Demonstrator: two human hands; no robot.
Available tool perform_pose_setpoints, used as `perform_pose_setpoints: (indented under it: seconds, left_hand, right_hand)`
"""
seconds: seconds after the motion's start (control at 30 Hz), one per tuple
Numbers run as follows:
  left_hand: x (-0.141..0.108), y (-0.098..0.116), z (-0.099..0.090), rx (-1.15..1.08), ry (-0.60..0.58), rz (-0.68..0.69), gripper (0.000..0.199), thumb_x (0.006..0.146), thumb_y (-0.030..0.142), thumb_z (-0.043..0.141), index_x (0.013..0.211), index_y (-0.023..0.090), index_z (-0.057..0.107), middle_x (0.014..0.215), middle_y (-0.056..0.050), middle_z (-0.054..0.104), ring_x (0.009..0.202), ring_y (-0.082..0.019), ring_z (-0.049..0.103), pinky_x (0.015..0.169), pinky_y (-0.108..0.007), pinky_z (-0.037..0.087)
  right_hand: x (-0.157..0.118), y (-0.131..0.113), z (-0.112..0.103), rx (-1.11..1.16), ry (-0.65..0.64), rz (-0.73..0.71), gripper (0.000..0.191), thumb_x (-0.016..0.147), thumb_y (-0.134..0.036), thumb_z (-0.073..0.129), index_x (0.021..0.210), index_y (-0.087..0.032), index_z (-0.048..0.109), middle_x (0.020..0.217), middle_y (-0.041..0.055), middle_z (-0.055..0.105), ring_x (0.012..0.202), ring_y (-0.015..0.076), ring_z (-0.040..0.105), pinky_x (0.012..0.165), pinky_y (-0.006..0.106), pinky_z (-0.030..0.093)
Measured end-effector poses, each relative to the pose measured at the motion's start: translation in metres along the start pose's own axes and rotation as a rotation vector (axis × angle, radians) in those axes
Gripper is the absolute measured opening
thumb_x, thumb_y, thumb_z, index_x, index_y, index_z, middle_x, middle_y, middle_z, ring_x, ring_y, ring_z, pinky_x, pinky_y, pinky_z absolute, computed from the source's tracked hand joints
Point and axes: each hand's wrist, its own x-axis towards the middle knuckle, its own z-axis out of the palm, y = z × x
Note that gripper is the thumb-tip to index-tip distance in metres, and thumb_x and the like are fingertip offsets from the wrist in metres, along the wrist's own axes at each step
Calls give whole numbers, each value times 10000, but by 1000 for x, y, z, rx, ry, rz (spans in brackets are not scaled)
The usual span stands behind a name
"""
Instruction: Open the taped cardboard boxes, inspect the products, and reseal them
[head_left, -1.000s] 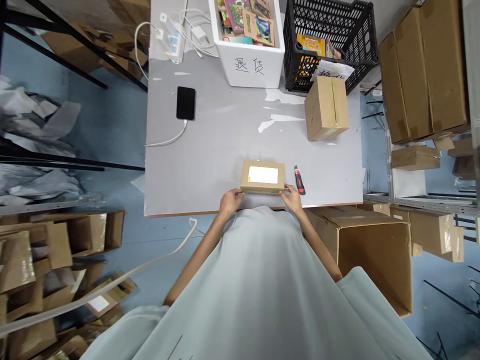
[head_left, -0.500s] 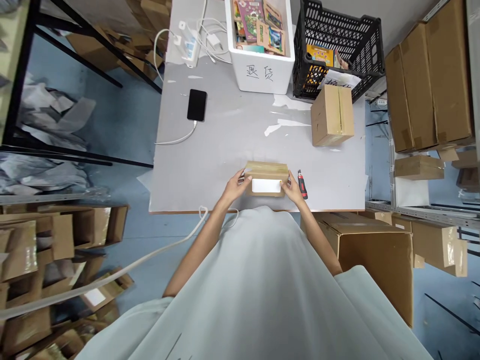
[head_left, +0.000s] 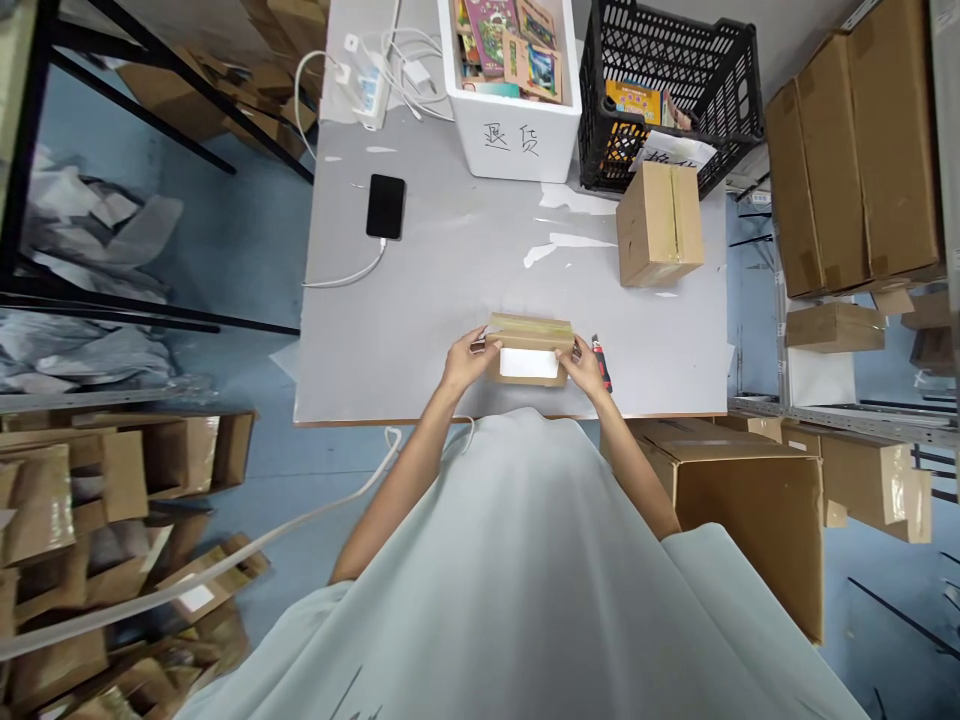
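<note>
A small brown cardboard box point(head_left: 529, 330) with a white label point(head_left: 529, 363) lies near the front edge of the grey table point(head_left: 442, 270). My left hand point(head_left: 466, 360) grips its left end, thumb on the front by the label. At the right end my right hand point(head_left: 582, 366) holds it the same way, its thumb at the label's edge. The top panel looks slightly lifted, with dark gaps at both ends beside my fingers. Just right of my right hand lies a red and black box cutter point(head_left: 601, 364).
A taped carton point(head_left: 660, 225) stands at the table's right. Behind are a white bin point(head_left: 517, 140) of booklets and a black crate point(head_left: 667, 80). A phone point(head_left: 385, 207) on a cable and a power strip point(head_left: 371, 95) lie left. A large open carton point(head_left: 742, 530) stands below right.
The box's top panel has risen a little and gaps show at its ends. My fingers have shifted upward along both ends. The whole view has moved slightly.
</note>
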Motion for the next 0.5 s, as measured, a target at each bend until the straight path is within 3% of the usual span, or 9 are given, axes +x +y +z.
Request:
perform_pose_setpoints:
  seconds: [0.1,0.2,0.37,0.5]
  left_hand:
    - [-16,3,-3,-35,31,31,487,945,403,841,1363,160,787,1467,-161,812,1309,-327,797,1174,-476,650]
    - [-28,3,-4,12,73,-46,283,933,340,833,1157,181,765,1329,-151,848,1258,-322,814,1175,-491,646]
    - [-40,-1,-2,81,134,-140,153,913,216,773,1038,211,683,1215,-143,849,1179,-301,815,1136,-483,655]
    - [-51,15,9,105,82,-30,203,984,238,722,1183,198,737,1280,-135,834,1239,-289,801,1152,-441,643]
  right_hand:
    - [-15,4,-7,63,78,57,785,884,-767,829,1433,-214,734,1568,197,754,1504,366,707,1279,561,601]
    - [-29,9,-14,51,102,100,744,864,-793,816,1313,-203,756,1490,220,786,1403,375,762,1237,579,629]
    - [-44,14,-10,17,76,113,755,902,-750,800,1432,-218,723,1564,201,747,1251,326,814,1145,538,680]
    - [-37,16,-11,-78,102,125,811,954,-724,756,1584,-224,653,1682,209,656,1370,330,752,1158,507,661]
